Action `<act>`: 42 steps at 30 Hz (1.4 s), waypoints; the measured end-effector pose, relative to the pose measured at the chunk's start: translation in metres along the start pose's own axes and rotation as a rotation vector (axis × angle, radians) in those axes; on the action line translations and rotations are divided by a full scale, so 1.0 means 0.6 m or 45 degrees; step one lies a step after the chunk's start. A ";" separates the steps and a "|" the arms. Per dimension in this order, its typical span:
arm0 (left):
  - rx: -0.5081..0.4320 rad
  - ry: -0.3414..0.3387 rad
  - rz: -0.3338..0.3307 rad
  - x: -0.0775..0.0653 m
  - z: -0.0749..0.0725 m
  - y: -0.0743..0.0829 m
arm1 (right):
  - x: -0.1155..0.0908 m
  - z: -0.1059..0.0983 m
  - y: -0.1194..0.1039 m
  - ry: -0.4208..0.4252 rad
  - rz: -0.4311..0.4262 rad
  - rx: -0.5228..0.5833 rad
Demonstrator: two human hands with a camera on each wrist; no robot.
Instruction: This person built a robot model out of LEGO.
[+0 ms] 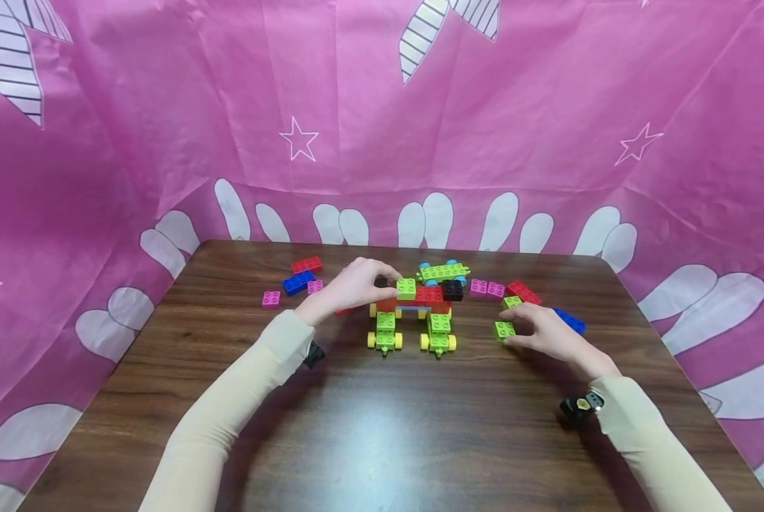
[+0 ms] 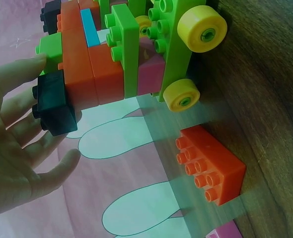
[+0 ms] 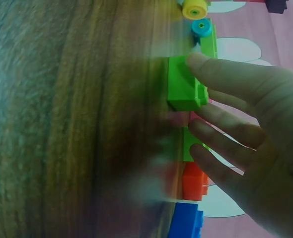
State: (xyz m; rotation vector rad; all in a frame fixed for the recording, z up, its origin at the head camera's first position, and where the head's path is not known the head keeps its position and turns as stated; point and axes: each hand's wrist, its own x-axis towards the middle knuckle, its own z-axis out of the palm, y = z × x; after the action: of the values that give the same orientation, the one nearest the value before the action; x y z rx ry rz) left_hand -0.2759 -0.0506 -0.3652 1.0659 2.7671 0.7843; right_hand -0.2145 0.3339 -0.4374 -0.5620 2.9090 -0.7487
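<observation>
In the middle of the table stands a built model of red, black and lime green bricks on yellow-wheeled bases. My left hand is at its top and pinches a lime green brick with thumb and index finger. A black brick sits beside that brick, close to the palm; my other fingers are partly hidden behind it. My right hand is low over the table to the right, fingers spread about a loose green brick. The thumb tip lies at that brick; whether it touches cannot be told.
Behind the model stands a green wheeled base. Blue, red and pink bricks lie at the left. Pink, red, green and blue bricks lie at the right. A pink curtain hangs behind the table.
</observation>
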 end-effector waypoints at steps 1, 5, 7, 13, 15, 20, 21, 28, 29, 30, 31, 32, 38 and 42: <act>0.000 0.000 0.000 0.000 0.000 0.000 | 0.000 0.001 0.002 -0.004 0.006 -0.001; 0.003 0.001 0.004 0.000 0.001 -0.001 | 0.000 0.003 0.008 0.003 -0.012 -0.025; 0.006 0.000 0.007 0.001 0.002 -0.002 | 0.000 0.003 0.009 0.013 -0.025 -0.042; 0.017 -0.002 0.012 0.002 0.003 -0.005 | 0.000 0.004 0.008 0.024 -0.025 -0.057; 0.019 -0.003 0.011 0.002 0.003 -0.005 | 0.000 0.002 0.006 0.020 -0.007 -0.051; 0.014 -0.005 0.010 0.001 0.003 -0.006 | 0.005 -0.010 -0.005 0.073 -0.058 -0.066; 0.012 -0.004 0.011 0.001 0.002 -0.006 | 0.007 -0.013 -0.007 0.096 -0.091 -0.076; 0.010 -0.003 0.032 0.000 0.003 -0.005 | 0.019 -0.037 -0.030 0.239 -0.238 -0.145; 0.010 -0.004 0.033 0.001 0.003 -0.006 | 0.021 -0.040 -0.034 0.252 -0.243 -0.143; 0.012 -0.005 0.034 0.001 0.004 -0.006 | 0.023 -0.044 -0.038 0.262 -0.249 -0.142; 0.013 -0.005 0.036 0.001 0.004 -0.006 | 0.026 -0.047 -0.043 0.270 -0.256 -0.137; 0.013 -0.005 0.037 0.001 0.004 -0.007 | 0.028 -0.050 -0.047 0.278 -0.266 -0.139; 0.016 -0.008 0.033 0.002 0.004 -0.007 | 0.045 -0.072 -0.078 0.340 -0.356 -0.190; 0.014 -0.015 0.027 0.002 0.002 -0.005 | 0.055 -0.089 -0.096 0.376 -0.403 -0.193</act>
State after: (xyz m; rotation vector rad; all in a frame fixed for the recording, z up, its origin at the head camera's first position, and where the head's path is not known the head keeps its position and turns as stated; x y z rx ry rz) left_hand -0.2782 -0.0514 -0.3676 1.1002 2.7582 0.7639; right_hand -0.2353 0.2988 -0.3623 -1.0283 3.2102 -0.6977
